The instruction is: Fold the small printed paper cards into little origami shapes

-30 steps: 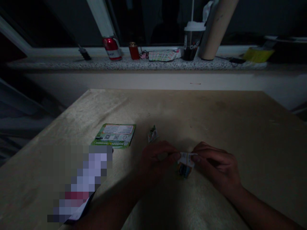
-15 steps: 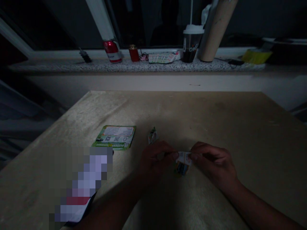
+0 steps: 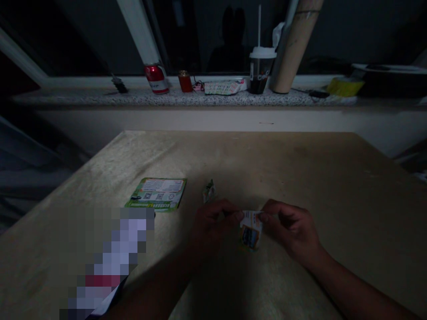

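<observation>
A small printed packet [image 3: 251,233], white at the top with a dark picture and green lower down, hangs between my two hands above the table. My left hand [image 3: 213,224] pinches its upper left corner between thumb and forefinger. At the upper right corner, my right hand [image 3: 292,226] pinches it in the same way. Just beyond my left hand lies a small crumpled wrapper [image 3: 209,191], green and white. Farther left, a flat green card [image 3: 158,194] with white text panels and printed codes rests on the table.
A pixelated phone-like slab [image 3: 116,258] lies by my left forearm on the cloth-covered table [image 3: 316,169]. Along the windowsill stand a red can [image 3: 156,80], an orange-red jar [image 3: 185,82], a lidded cup [image 3: 260,71] with a straw, a cardboard tube [image 3: 295,49] and a yellow item [image 3: 345,86].
The view has tilted up slightly, so the sill sits lower. The packet now shows more of its printed face; both hands keep their pinch on it.
</observation>
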`<state>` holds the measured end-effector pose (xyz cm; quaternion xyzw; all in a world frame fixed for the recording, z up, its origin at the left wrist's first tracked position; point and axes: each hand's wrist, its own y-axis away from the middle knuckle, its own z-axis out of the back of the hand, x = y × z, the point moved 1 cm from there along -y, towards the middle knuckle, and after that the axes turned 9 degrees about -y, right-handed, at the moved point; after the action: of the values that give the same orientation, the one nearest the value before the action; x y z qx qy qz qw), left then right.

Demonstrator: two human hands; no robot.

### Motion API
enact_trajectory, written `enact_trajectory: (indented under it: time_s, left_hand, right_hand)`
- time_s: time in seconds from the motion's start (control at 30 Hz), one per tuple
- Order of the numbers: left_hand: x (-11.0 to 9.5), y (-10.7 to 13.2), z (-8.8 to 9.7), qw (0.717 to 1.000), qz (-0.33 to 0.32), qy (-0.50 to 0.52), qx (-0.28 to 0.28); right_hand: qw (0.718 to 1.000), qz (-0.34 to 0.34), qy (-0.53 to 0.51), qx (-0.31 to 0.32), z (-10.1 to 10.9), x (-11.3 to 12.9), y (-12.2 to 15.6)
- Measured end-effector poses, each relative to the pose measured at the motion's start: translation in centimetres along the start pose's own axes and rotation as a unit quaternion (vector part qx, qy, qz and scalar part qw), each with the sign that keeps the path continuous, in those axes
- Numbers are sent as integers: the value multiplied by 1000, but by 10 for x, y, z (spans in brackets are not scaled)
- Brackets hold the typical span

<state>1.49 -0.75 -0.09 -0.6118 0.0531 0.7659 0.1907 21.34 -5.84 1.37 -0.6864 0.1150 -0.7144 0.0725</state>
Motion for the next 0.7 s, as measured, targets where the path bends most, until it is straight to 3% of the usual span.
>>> enact_trajectory:
  time_s: [0.37, 0.53, 0.7]
  left_hand:
    - [2, -6, -3, 1000, 10, -14, 16]
    - [-8, -6, -4, 994, 3, -95, 48]
    - [-6, -4, -11, 990, 56, -93, 89]
  right_hand:
    - [998, -24, 59, -12, -4, -4, 2]
    - [996, -34, 78, 17, -6, -8, 2]
    - [989, -14, 122, 82, 7, -14, -6]
